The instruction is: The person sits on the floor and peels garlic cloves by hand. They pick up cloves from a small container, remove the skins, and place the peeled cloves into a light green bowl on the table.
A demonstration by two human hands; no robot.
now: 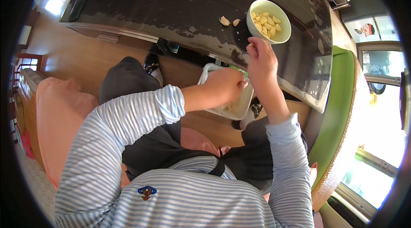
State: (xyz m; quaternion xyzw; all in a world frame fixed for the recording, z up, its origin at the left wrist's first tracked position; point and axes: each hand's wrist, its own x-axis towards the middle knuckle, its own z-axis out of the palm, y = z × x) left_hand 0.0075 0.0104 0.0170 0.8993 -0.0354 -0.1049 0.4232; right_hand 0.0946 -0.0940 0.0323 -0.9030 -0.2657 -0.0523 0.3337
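A pale green bowl point(284, 36) stands on the dark tabletop point(179, 12) with several peeled garlic cloves point(266, 24) in it. Left of the bowl lie two garlic cloves point(224, 21), apart from each other. My right hand point(262, 59) is raised at the bowl's near rim, its fingers curled together. Whether anything sits between those fingertips is hidden. Over a lined waste bin point(210, 68) below the table edge, my left hand point(226, 83) is curled with its back to me, so its fingers and anything in them are mostly hidden. Pale scraps point(232, 107) lie inside the bin.
The bin stands on the wooden floor point(205, 125) between my feet, close to the table's front edge. A green cushioned seat with a woven edge point(337, 99) is at the right. Pink cloth point(61, 106) drapes at the left. Wet-looking patches mark the tabletop.
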